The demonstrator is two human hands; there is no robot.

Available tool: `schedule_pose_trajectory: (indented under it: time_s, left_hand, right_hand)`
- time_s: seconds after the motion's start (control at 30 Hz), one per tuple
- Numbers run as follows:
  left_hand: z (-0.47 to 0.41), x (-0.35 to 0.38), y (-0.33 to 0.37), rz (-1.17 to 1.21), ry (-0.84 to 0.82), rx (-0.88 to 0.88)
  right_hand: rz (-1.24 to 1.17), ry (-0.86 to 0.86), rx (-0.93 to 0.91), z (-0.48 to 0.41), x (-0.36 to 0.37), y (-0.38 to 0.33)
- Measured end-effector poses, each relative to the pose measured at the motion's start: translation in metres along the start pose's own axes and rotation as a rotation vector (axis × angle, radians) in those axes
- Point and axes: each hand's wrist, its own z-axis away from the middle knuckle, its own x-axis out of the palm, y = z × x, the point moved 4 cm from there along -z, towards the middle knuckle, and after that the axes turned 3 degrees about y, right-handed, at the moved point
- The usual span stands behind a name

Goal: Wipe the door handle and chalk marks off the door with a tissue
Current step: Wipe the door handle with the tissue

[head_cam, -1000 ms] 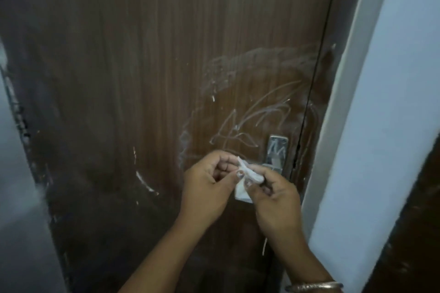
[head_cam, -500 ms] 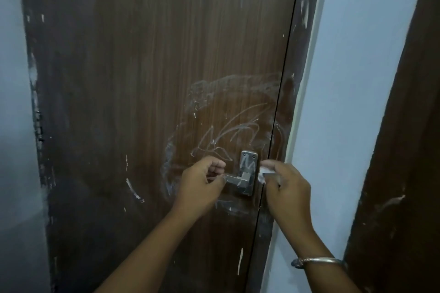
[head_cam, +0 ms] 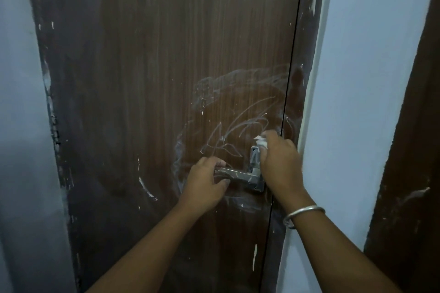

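Gripping the lever of the door handle (head_cam: 238, 175) with the left hand (head_cam: 204, 183), a person stands close against a dark brown wooden door (head_cam: 154, 66) and holds a crumpled white tissue (head_cam: 262, 144) to it with the right hand (head_cam: 279, 164). The left hand's fingers curl over the top of the metal lever near its free end, with the thumb tucked beneath.

The right hand is closed around the tissue. Only a small bunched tuft shows, poking out at the hand's upper left. The hand sits over the handle's upright metal plate (head_cam: 254, 156), hiding the plate's right side, just beside the thin dark seam where the door meets its frame (head_cam: 297, 102). Whether the tissue touches the plate or the wood beside it cannot be told from here.

White chalk marks (head_cam: 228, 135) lie all around the handle — looping scribbles just above and left of the tissue, a broad smeared arc higher up, a pale curve to the left of the lever and fainter smudges below it. A silver bangle (head_cam: 302, 215) circles the right wrist. Pale blue-grey wall (head_cam: 357, 78) flanks the door on both sides, and another dark brown panel (head_cam: 419, 173) stands at the far right.
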Motion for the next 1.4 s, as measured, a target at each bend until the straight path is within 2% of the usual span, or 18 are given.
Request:
schedule_pose_trajectory:
  time_s: [0.23, 0.4, 0.63, 0.9, 1.07, 1.23, 1.33, 1.4]
  left_hand:
    - [-0.012, 0.002, -0.016, -0.063, -0.066, -0.01]
    - [-0.015, 0.01, -0.023, -0.068, -0.073, -0.008]
    - [-0.017, 0.014, -0.031, -0.121, -0.065, 0.033]
    - [-0.022, 0.022, -0.025, -0.181, -0.052, 0.084]
    - [-0.019, 0.031, -0.028, -0.197, -0.07, 0.076]
    - [-0.025, 0.029, -0.029, -0.161, -0.048, 0.055]
    - [-0.021, 0.028, -0.029, -0.168, -0.062, 0.077]
    - [-0.019, 0.028, -0.029, -0.186, -0.072, 0.098]
  right_hand:
    - [0.243, -0.181, -0.217, -0.021, 0.026, -0.016]
    - [0.312, -0.3, -0.243, -0.022, 0.041, -0.019]
    - [0.294, -0.224, -0.083, -0.019, 0.038, -0.008]
    - [0.354, -0.345, -0.353, -0.021, 0.045, -0.018]
    - [0.368, -0.318, -0.207, -0.023, 0.04, -0.019]
    - [0.337, -0.37, -0.346, -0.022, 0.053, -0.03]
    - [0.321, -0.354, -0.309, -0.024, 0.048, -0.025]
    - [0.306, -0.288, -0.215, -0.021, 0.043, -0.019]
